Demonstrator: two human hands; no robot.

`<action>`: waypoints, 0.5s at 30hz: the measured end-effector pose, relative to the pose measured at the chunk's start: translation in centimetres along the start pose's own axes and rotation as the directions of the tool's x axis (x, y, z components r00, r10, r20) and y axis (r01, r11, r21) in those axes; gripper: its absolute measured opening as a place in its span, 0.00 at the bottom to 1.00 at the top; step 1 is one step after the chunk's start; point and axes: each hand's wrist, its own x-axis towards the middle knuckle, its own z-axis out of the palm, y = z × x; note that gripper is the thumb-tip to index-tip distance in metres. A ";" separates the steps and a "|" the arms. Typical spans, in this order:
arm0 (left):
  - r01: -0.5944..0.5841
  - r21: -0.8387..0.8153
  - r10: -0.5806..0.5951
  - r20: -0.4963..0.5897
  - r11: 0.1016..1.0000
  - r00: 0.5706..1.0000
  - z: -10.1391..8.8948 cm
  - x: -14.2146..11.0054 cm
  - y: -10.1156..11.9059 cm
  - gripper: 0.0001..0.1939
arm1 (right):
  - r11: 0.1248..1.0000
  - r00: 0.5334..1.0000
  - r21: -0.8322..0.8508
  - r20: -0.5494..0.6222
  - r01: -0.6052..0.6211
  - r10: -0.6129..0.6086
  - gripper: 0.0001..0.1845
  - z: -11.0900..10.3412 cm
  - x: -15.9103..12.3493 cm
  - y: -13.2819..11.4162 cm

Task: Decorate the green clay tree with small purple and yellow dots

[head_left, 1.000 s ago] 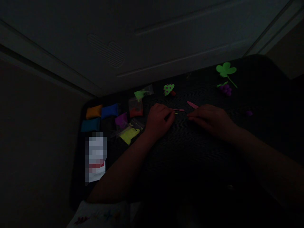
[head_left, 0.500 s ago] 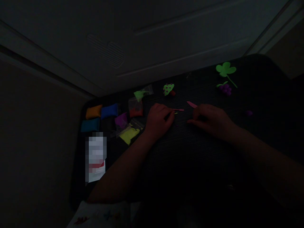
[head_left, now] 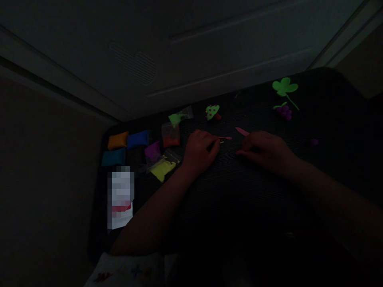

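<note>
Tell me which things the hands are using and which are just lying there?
In use:
- left hand, fingers on the pink stick
- right hand, beside the pink knife tool

Lying about:
- green leaf shape
- purple grapes
- green spotted piece
- orange clay pack
- blue clay pack
- yellow clay bag

In dim light both hands rest on a dark table [head_left: 239,191]. The left hand [head_left: 200,152] pinches a thin pink stick [head_left: 225,138]; the right hand [head_left: 265,150] lies just beside a pink blade tool [head_left: 241,131]. Coloured clay packets [head_left: 137,139] sit by the left edge, a green clay leaf [head_left: 284,87] near the far right corner
</note>
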 end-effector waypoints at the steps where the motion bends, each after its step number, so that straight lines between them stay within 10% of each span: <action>1: 0.002 0.000 -0.002 0.000 1.000 1.000 0.0 0.0 0.0 0.11 | 1.000 1.000 0.000 0.006 0.001 -0.001 0.06 0.0 0.0 0.0; 15: 0.000 0.002 0.000 -0.009 1.000 1.000 0.0 0.1 0.1 0.11 | 0.999 0.999 0.023 0.016 0.045 -0.046 0.04 -0.3 0.1 -0.2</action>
